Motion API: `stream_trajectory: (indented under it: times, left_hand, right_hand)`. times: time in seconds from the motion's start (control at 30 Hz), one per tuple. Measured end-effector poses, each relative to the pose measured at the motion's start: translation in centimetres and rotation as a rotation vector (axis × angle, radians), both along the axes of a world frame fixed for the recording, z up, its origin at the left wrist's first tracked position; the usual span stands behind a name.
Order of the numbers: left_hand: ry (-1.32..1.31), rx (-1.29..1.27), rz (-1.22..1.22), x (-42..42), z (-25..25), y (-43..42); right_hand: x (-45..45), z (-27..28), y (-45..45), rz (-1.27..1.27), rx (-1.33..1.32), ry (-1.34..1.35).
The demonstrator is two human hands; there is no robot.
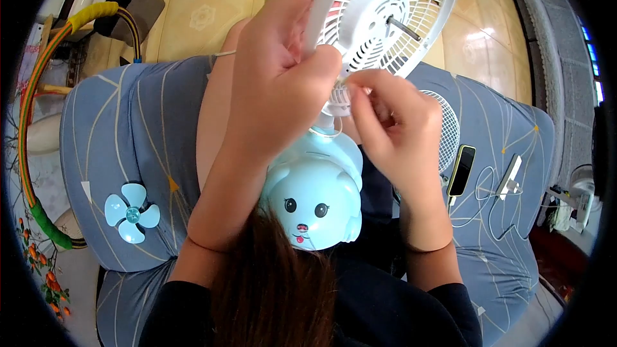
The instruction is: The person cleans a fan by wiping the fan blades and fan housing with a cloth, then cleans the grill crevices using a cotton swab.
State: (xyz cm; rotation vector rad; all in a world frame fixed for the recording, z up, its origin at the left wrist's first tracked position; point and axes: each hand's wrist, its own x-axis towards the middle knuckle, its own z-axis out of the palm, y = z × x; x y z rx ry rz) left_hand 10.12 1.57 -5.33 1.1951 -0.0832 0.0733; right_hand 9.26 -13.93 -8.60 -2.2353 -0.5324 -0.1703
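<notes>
A small fan stands between my legs, its light blue base [315, 202] shaped like a puppy's face. Its white rear grille [379, 22] is tilted up, with the bare metal motor shaft [405, 29] sticking out. My left hand [283, 83] is closed round the grille's left side and the top of the neck. Against the white neck [339, 101], my right hand [398, 119] has thumb and forefinger pinched together; whatever lies between them is hidden. A thin pale wire loops below the neck.
On the grey patterned sofa, a light blue fan blade [132, 214] lies left. To the right are the round front grille [442, 130], partly behind my forearm, a phone [461, 170] and a white power strip [509, 177] with cables. A striped hoop [32, 122] leans at far left.
</notes>
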Motion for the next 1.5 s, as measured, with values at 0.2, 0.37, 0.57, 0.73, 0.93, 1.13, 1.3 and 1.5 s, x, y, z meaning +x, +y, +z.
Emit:
stream_trajectory:
  times: [0.2, 0.37, 0.57, 0.73, 0.93, 1.13, 1.3, 1.5]
  left_hand:
    - [-0.156, -0.115, 0.151, 1.0, -4.5, -0.8]
    - [-0.153, -0.235, 0.088, 1.3, -4.9, -0.6]
    - [-0.201, -0.079, 0.109, 1.1, -4.8, -0.1]
    - [-0.203, -0.012, 0.072, 1.1, -5.6, 1.1]
    - [-0.246, 0.077, 0.136, 1.2, -5.9, 1.2]
    - [-0.233, 0.119, 0.148, 1.2, -6.0, 1.5]
    - [-0.240, 0.060, 0.150, 1.3, -6.1, 1.2]
    - [-0.217, 0.055, 0.168, 1.1, -5.9, 1.1]
  right_hand:
    - [0.6, 0.0, -0.1, -0.094, -0.027, 0.013]
    - [0.3, -0.3, 0.0, 0.002, -0.014, -0.013]
    - [0.6, 0.0, -1.2, -0.117, 0.172, 0.134]
    - [0.9, -1.1, -3.2, -0.146, 0.210, 0.165]
    - [0.2, -1.7, -3.2, -0.120, 0.020, 0.173]
    - [-0.2, -2.2, -2.8, -0.098, -0.008, 0.160]
    - [-0.3, -3.0, -2.6, -0.069, 0.013, 0.123]
    - [-0.6, -2.5, -1.8, -0.088, 0.022, 0.127]
